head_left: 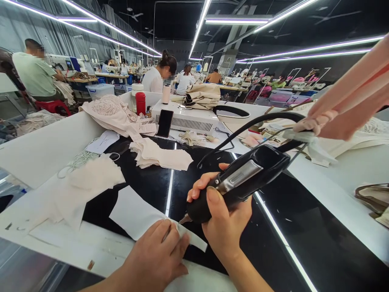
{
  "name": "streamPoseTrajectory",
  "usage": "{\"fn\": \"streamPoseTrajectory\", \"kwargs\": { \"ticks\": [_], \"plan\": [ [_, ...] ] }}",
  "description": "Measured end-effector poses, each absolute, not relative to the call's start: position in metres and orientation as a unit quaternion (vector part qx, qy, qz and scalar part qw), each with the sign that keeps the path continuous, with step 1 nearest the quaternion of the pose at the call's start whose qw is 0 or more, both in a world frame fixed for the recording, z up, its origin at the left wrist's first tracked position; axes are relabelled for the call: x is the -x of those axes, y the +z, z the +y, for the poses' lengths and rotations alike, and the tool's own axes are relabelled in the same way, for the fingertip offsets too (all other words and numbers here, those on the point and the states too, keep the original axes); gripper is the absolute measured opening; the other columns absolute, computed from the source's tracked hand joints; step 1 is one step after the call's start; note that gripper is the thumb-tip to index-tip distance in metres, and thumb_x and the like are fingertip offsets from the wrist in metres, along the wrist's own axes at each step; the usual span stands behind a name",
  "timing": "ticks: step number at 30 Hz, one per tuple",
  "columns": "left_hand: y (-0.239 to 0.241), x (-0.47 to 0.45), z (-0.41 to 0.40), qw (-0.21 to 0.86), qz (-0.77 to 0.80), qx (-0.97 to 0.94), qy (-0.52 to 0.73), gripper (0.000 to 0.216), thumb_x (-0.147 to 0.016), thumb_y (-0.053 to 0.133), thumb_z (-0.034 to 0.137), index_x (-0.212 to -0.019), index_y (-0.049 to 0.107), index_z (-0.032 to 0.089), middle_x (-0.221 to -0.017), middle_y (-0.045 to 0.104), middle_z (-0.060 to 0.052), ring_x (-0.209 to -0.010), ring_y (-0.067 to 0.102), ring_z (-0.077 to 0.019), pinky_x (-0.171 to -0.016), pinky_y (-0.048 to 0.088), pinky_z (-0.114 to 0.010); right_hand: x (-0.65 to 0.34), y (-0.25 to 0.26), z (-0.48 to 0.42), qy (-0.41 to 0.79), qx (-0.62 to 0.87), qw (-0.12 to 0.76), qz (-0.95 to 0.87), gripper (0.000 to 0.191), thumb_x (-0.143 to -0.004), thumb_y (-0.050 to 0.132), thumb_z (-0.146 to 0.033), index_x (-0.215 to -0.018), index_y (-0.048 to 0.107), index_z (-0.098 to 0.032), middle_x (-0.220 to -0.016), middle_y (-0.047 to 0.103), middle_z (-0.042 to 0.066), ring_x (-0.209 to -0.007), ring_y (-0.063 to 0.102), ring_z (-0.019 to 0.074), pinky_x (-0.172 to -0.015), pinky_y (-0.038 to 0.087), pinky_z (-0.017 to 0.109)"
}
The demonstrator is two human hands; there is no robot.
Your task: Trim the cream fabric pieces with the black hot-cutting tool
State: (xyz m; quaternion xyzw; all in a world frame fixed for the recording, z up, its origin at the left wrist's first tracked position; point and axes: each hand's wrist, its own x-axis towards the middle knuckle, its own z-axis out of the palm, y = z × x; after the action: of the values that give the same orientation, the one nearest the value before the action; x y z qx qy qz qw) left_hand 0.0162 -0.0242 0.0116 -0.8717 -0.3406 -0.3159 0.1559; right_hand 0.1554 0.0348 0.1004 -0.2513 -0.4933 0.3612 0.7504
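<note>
A white fabric piece lies on the black table top, its narrow end stretching to the right. My left hand is closed over that narrow part, fingers curled together at its edge; something small and shiny, not clear, shows between the fingers. My right hand grips a black corded hand tool with a metal plate on its side. The tool's metal tip points down left at the fabric, right beside my left fingers. Whether tip and cloth touch, I cannot tell.
Stacked beige cut pieces lie ahead, with more pale fabric at left. Behind stand a white vented box, a phone and a red bottle. A black cable and pink cloth strip hang at right.
</note>
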Motion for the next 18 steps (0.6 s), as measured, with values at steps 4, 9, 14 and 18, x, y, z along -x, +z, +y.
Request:
{"fn": "streamPoseTrajectory", "kwargs": {
  "ticks": [4, 9, 14, 18],
  "plan": [
    [0.0099, -0.0174, -0.0241, 0.159, -0.342, 0.872, -0.312, 0.039, -0.108, 0.061, 0.050, -0.122, 0.068, 0.014, -0.104, 0.073, -0.008, -0.101, 0.068, -0.0257, -0.091, 0.056, -0.034, -0.1545, 0.1006, 0.0368, 0.368, 0.247, 0.749, -0.492, 0.034, -0.088, 0.077, -0.018, -0.116, 0.062, -0.029, -0.080, 0.071, -0.008, -0.056, 0.065, 0.0107, -0.053, 0.060, 0.025],
    [0.0069, -0.0202, -0.0259, 0.145, -0.343, 0.873, -0.315, 0.041, -0.105, 0.065, 0.052, -0.121, 0.068, 0.015, -0.104, 0.072, -0.007, -0.101, 0.066, -0.0251, -0.089, 0.056, -0.034, -0.1558, 0.0974, 0.0356, 0.369, 0.254, 0.735, -0.509, 0.023, -0.088, 0.078, -0.022, -0.102, 0.060, -0.027, -0.081, 0.070, -0.007, -0.056, 0.065, 0.0111, -0.051, 0.059, 0.026],
    [0.0024, -0.0231, -0.0273, 0.154, -0.350, 0.868, -0.315, 0.040, -0.106, 0.065, 0.051, -0.123, 0.067, 0.015, -0.107, 0.072, -0.008, -0.105, 0.065, -0.0258, -0.090, 0.056, -0.035, -0.1555, 0.0960, 0.0362, 0.356, 0.270, 0.730, -0.518, 0.020, -0.091, 0.076, -0.023, -0.100, 0.058, -0.026, -0.080, 0.068, -0.006, -0.056, 0.065, 0.0113, -0.052, 0.059, 0.027],
    [0.0025, -0.0243, -0.0267, 0.153, -0.351, 0.863, -0.328, 0.038, -0.107, 0.063, 0.049, -0.123, 0.068, 0.014, -0.107, 0.073, -0.009, -0.104, 0.066, -0.0265, -0.088, 0.057, -0.035, -0.1534, 0.0970, 0.0382, 0.362, 0.260, 0.736, -0.510, 0.022, -0.090, 0.078, -0.026, -0.100, 0.058, -0.026, -0.080, 0.068, -0.006, -0.055, 0.064, 0.0114, -0.051, 0.058, 0.027]
  ]
}}
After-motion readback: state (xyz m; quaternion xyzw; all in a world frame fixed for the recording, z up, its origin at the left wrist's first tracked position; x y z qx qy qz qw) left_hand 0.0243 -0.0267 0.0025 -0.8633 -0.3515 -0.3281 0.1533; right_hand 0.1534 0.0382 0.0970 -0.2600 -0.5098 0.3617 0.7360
